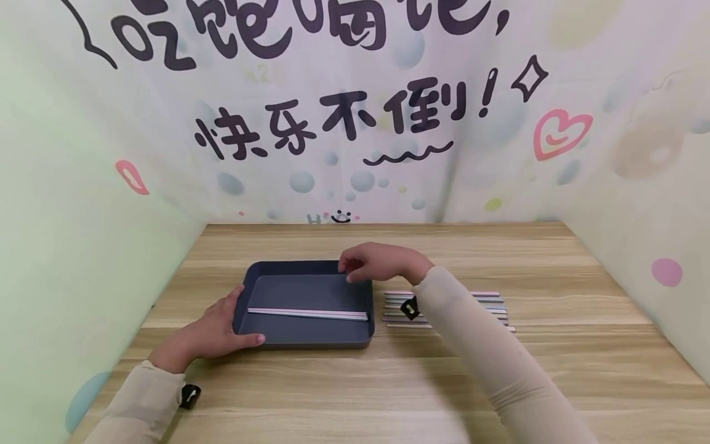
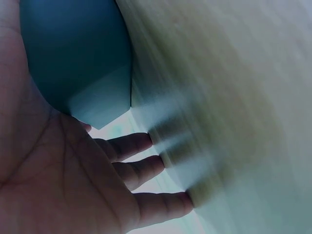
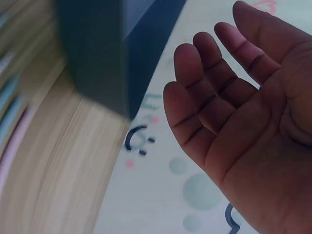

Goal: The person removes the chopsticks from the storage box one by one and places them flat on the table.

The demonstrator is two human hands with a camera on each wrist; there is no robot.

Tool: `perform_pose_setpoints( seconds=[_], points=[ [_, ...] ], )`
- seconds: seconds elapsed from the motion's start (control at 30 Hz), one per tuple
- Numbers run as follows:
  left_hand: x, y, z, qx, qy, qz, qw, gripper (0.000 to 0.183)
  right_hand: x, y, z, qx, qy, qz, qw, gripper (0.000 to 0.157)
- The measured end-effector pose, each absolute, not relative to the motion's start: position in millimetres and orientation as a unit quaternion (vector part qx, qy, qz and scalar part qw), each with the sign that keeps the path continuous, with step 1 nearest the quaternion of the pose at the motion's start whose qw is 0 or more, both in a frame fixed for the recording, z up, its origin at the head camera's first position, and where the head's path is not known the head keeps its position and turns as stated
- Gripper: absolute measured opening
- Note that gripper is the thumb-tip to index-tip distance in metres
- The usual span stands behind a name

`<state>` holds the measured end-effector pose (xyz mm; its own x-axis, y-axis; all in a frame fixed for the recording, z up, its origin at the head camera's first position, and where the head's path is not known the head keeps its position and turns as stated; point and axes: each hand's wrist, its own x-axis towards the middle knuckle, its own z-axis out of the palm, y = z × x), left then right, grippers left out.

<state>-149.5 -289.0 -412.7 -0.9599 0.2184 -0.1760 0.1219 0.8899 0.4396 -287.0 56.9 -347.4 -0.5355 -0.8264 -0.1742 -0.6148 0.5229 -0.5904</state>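
A dark grey-blue rectangular tray (image 1: pixel 310 343) lies on the table, with a few thin pale sticks (image 1: pixel 307 314), apparently chopsticks, lengthwise inside. My left hand (image 1: pixel 213 330) rests against the tray's left end, its thumb by the front rim. In the left wrist view, a tray corner sits beside the palm and three fingers reach out fairly straight. Over the tray's back right corner is my right hand (image 1: pixel 377 262), holding nothing. Its fingers (image 3: pixel 187 105) bend loosely in the right wrist view, apart from the tray wall (image 3: pixel 92 58).
To the right of the tray, several more pastel chopsticks (image 1: pixel 489 300) lie side by side, partly hidden under the right forearm. The wooden table (image 1: pixel 333 394) meets a printed cloth backdrop (image 1: pixel 310 197) behind and pale walls at both sides.
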Motion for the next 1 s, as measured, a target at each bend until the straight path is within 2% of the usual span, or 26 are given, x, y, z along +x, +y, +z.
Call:
perform_pose_setpoints(
  seconds=[0.3,1.0],
  points=[
    [-150,-289,-412,0.089,0.967,0.215,0.107,0.122,-284,21,-351,-0.443,0.829,-0.277,0.203,0.024],
    [-151,-288,-414,0.083,0.967,0.216,0.111,0.123,-273,-34,-403,-0.461,0.822,-0.239,0.233,0.023]
  ],
)
